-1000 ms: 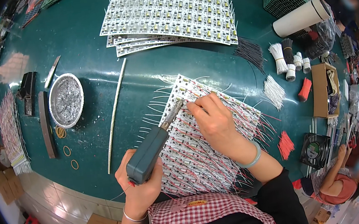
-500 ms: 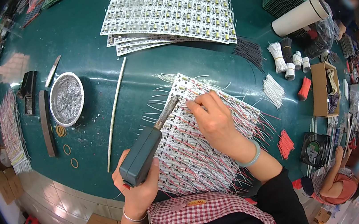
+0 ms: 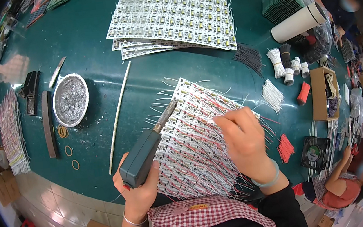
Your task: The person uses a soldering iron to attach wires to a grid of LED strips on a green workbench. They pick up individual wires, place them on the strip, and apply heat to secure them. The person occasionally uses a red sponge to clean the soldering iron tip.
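My left hand (image 3: 142, 192) is wrapped round the dark green body of a soldering gun (image 3: 141, 158). Its metal tip points up and right, over the top left part of a white circuit board panel (image 3: 182, 129). Thin red and white wires bristle from the panel, which lies slanted before me. Over the panel's right side is my right hand (image 3: 244, 139), its thumb and fingers pinched together. Whatever may be between those fingertips is too small to make out. Part of the panel is hidden under the right hand.
Stacked white boards (image 3: 169, 17) lie at the back. On the left are a bowl of silvery solder bits (image 3: 71, 100), a knife (image 3: 57, 72) and a long thin rod (image 3: 120, 116). White wires (image 3: 272, 96), red wires (image 3: 285, 147) and a fan (image 3: 315, 152) lie right; two people are beyond.
My right hand has moved right and toward me, away from the soldering tip. The left hand still holds the soldering gun in nearly the same place.
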The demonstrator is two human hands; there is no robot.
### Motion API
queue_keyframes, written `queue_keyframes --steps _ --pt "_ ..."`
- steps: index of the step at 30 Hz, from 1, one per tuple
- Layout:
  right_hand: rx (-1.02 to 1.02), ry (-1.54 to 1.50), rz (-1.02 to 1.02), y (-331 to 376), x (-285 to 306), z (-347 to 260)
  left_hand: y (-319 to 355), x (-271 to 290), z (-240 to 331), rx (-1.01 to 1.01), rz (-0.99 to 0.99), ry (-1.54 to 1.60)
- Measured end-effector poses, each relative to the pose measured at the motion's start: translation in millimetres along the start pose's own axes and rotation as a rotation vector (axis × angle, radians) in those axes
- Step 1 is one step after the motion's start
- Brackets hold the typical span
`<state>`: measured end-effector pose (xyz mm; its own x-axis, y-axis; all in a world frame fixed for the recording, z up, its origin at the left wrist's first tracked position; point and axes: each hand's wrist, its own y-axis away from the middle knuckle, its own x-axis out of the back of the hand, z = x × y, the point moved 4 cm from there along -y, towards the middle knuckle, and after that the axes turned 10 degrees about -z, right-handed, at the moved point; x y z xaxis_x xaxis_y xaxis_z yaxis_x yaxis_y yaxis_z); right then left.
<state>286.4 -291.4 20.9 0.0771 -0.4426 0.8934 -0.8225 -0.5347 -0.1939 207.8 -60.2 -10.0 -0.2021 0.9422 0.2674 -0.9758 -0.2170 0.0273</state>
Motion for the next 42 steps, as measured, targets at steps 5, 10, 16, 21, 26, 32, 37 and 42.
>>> queue_keyframes --steps 5,10,16,21,26,32,37,42 --pt "0.114 -0.015 0.084 -21 -47 14 2 -2 -1 0.006 -0.01 0.024" --pt "0.12 0.036 0.062 -21 -63 20 1 -3 -6 0.01 -0.019 0.06" --pt "0.128 0.014 0.035 -23 -67 19 -2 -7 -6 0.076 -0.043 0.084" --pt "0.112 0.0 0.001 -27 -68 17 -7 -10 -9 0.017 -0.075 0.023" --pt "0.099 0.015 -0.021 -28 -67 16 -6 -12 -9 0.02 -0.066 0.026" --pt "0.089 0.001 -0.022 -30 -68 15 -7 -11 -9 0.004 -0.064 0.001" --pt "0.083 0.012 -0.03 -31 -67 15 -8 -12 -6 0.023 -0.053 -0.001" --pt "0.068 0.005 -0.042 -31 -67 15 -9 -13 -7 0.038 -0.077 0.002"
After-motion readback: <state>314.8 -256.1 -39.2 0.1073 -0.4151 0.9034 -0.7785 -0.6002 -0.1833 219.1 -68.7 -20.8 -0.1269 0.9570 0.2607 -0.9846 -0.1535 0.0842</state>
